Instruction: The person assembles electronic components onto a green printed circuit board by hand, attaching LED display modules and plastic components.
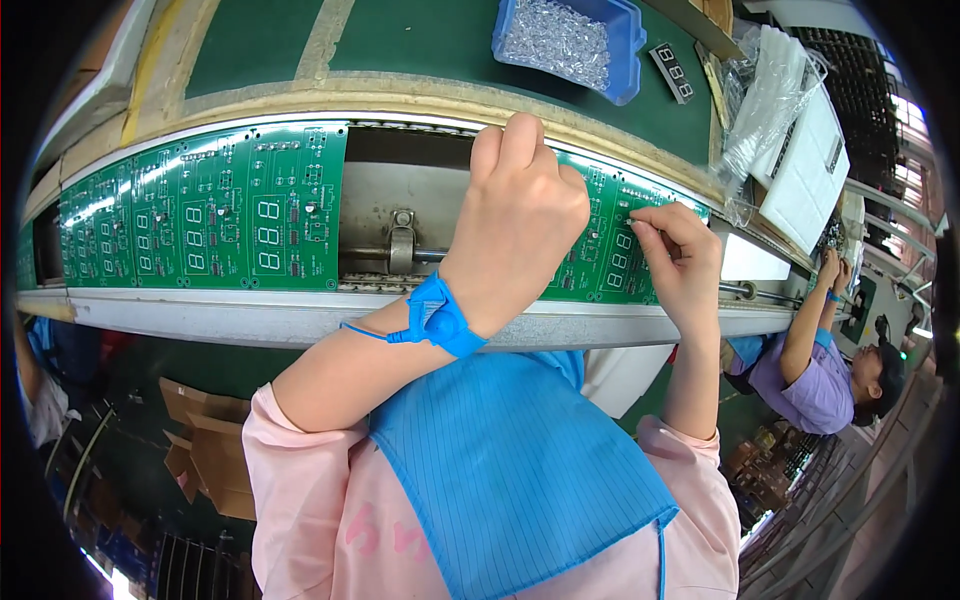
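My left hand (520, 195), with a blue wrist strap (438, 318) on it, is raised over the rail line with its fingers curled closed. Whatever those fingers may hold is hidden. To the right, my right hand (685, 255) pinches a tiny part, too small to name, close above a green circuit board (600, 225). That board bears white three-digit outlines and small components. Another green circuit board (325, 215) lies in the same rails to the left of my left hand, at the end of a row of several similar boards.
Behind the rails stands a blue bin (628, 62) of small clear parts, with a loose three-digit display (671, 73) beside it. Clear plastic bags (770, 95) lie at the right. A metal bracket (402, 245) shows in the rail gap. A co-worker (815, 380) works further right.
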Demonstrator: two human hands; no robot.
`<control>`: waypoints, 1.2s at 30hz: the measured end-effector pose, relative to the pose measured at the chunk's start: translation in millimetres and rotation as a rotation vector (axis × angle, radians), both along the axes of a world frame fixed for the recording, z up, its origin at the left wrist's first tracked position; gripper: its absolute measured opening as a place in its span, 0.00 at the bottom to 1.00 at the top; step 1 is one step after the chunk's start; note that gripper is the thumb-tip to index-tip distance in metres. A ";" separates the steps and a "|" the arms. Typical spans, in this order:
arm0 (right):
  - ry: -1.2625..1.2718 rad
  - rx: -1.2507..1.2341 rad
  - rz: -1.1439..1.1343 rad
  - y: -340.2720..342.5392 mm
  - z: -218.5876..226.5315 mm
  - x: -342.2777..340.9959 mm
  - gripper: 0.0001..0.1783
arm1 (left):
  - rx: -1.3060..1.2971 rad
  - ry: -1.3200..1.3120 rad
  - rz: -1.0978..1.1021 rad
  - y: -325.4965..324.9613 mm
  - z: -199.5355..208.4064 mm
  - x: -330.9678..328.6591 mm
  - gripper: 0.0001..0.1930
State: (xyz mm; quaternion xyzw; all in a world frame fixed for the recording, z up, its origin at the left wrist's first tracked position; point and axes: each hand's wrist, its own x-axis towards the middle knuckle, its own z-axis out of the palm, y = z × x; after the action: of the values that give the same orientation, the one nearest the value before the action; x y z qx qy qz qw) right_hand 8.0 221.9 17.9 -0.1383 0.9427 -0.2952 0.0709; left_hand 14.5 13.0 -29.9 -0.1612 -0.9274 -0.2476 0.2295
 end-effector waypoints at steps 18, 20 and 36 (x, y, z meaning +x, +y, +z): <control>0.229 0.121 0.042 -3.3 -12.9 5.3 0.04 | 0.005 -0.155 -0.039 -2.7 8.6 2.7 0.05; 0.236 0.127 0.057 -4.0 -13.1 5.5 0.04 | 0.002 -0.147 -0.038 -3.1 8.7 2.9 0.05; 0.312 0.453 0.123 -14.2 -3.1 4.7 0.01 | 0.091 -0.183 -0.176 -14.6 8.8 1.4 0.07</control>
State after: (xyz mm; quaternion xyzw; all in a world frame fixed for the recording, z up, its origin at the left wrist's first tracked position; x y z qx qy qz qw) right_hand 12.7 207.7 14.8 -0.2196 0.9740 -0.0474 -0.0280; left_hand 15.9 -1.7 -21.2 -0.2080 -0.9145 -0.3223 0.1286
